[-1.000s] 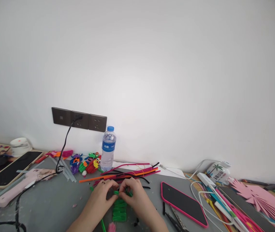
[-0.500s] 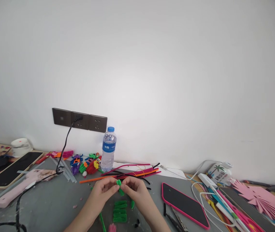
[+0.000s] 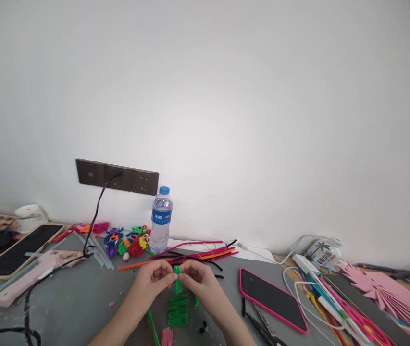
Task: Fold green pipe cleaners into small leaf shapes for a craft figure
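Observation:
Between my two hands is a small bent piece of green pipe cleaner (image 3: 178,280), pinched upright by thumbs and fingertips. My left hand (image 3: 157,279) grips it from the left, and my right hand (image 3: 198,280) from the right. Just below lies a stack of folded green pipe-cleaner pieces (image 3: 178,311) on the grey mat. A straight green pipe cleaner (image 3: 153,327) runs beside my left forearm, and a pink fuzzy bundle (image 3: 167,336) sits at the bottom edge. The fingers partly hide the held piece.
Behind my hands lie loose coloured pipe cleaners (image 3: 205,254) and a water bottle (image 3: 161,221). To the right are a pink-cased phone (image 3: 273,300) and scissors (image 3: 262,327). A pink glue gun (image 3: 31,278) with a black cord lies left, near another phone (image 3: 19,252).
The green piece now stands straighter between my fingertips. My hands stay nearly in place, and the view has shifted slightly.

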`<action>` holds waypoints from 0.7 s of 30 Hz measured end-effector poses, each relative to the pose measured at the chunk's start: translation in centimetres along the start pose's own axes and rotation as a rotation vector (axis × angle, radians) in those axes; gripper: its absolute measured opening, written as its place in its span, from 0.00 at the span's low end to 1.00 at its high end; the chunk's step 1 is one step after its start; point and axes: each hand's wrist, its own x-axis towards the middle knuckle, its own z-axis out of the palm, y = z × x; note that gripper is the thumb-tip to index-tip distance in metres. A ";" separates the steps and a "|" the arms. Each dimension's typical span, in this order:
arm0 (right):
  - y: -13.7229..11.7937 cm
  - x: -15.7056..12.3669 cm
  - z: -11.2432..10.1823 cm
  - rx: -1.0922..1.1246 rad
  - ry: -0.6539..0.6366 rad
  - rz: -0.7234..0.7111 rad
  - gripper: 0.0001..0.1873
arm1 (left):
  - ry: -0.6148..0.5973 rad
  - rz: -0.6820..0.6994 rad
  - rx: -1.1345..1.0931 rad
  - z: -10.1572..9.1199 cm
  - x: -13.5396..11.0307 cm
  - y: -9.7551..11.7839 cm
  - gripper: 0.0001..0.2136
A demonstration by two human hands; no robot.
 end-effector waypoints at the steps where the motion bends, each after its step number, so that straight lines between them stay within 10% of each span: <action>1: 0.0 0.0 0.1 -0.014 0.003 0.000 0.15 | -0.009 0.009 0.031 -0.1 0.0 0.1 0.14; 21: 0.1 -0.5 -0.5 -0.678 0.131 -0.031 0.08 | -0.431 -0.027 0.721 -5.2 -1.3 2.5 0.11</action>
